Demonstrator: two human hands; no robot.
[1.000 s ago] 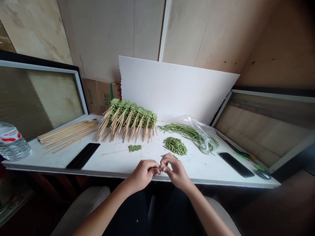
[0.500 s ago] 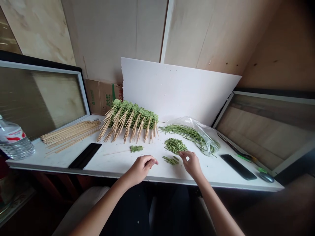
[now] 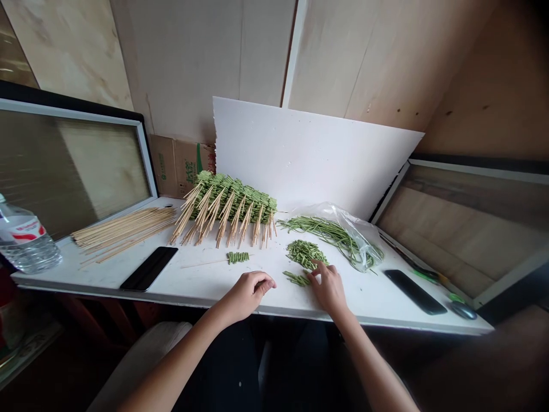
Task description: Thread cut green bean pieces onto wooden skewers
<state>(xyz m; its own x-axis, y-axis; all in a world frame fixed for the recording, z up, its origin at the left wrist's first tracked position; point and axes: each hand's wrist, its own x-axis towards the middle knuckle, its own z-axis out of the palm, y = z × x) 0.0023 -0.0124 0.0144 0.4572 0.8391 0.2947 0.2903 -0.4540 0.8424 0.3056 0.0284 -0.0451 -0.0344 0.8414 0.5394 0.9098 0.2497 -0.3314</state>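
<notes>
My right hand is at the small group of cut green bean pieces, thumb and forefinger pinched at its right end on a bean piece mostly hidden by the fingertips. Another finger stretches toward the larger heap of cut pieces just behind. My left hand hovers near the table's front edge, fingers curled in toward the thumb; whatever they hold, if anything, is hidden. Left of the heap lies one skewer threaded with a row of bean pieces, its bare stick pointing left.
Stacked bean skewers stand behind, sticks forward. Bare bamboo skewers and a phone lie left, beside a water bottle. Long whole beans in a plastic bag, a dark flat device and a mouse are right.
My right hand has moved slightly left and toward me, from the edge of the large heap to the small group. My left hand has stayed nearly still.
</notes>
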